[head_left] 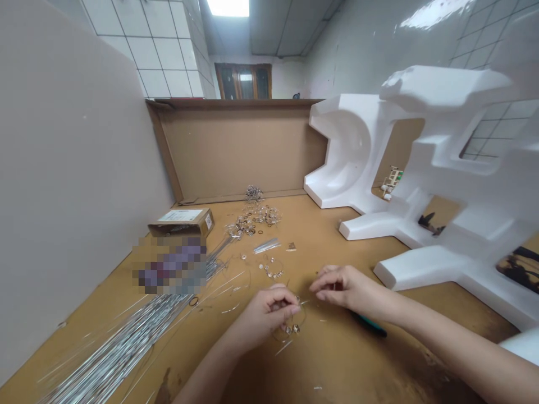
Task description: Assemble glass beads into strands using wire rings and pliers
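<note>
My left hand (272,311) is closed, thumb and forefinger pinching a thin wire (305,303). Shiny clear beads (292,329) lie or hang just below those fingertips; I cannot tell whether they are on the wire. To the right, my right hand (339,287) hovers over the table with its fingers curled and thumb drawn in. Whatever is between those fingertips, if anything, is too small to make out. Under the right wrist lies a tool with a teal and black handle (370,324), partly hidden. Several loose beads (273,274) rest on the table beyond both hands.
A bundle of silvery wires (126,342) spreads across the left. Behind it stand a small cardboard box (183,224) and a blurred-out item (172,266). Tangled wire rings (252,219) and short straight wires (266,246) lie farther back. White foam packing (404,230) borders the right.
</note>
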Demonstrator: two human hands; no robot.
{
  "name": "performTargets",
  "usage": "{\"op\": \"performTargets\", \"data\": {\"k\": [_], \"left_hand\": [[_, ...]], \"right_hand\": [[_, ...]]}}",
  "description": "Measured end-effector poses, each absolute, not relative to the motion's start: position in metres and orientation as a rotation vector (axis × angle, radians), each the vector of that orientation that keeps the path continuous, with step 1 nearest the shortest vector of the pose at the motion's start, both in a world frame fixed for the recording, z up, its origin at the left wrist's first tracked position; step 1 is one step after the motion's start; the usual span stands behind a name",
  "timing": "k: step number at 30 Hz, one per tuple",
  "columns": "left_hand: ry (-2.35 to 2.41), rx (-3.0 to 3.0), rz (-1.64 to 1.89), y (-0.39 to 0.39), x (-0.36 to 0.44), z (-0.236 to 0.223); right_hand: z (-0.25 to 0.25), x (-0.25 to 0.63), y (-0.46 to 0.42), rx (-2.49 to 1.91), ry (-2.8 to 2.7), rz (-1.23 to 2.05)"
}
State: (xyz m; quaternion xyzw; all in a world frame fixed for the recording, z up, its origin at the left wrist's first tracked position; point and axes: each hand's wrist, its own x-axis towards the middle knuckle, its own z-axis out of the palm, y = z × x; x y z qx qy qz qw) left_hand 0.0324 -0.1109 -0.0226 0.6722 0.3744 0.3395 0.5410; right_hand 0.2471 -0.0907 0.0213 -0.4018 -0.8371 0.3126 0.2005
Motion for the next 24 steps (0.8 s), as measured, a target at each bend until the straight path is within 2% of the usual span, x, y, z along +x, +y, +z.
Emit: {"op": "performTargets", "data": {"k": [4,6,14,24], "left_hand": [[0.939,1.472,0.779,-0.111,0.035,-0.024],[0.949,1.401,0.771,-0.111,0.038,-0.023],[0.911,1.393,0.947,-0.109,0.043,-0.027],[1.057,1.435,0.943,-0.105,0.037,-0.021]], "right_hand": [[0.016,0.234,-0.091,-1.158,-2.148,1.333],[0.010,0.232,-0.092,-1.188,-1.995,1.463],[-0.002,0.219,-0.101,-1.145,-1.583,1.621],[0.005,0.215,-0.089,-1.098,-1.674,1.616]]}}
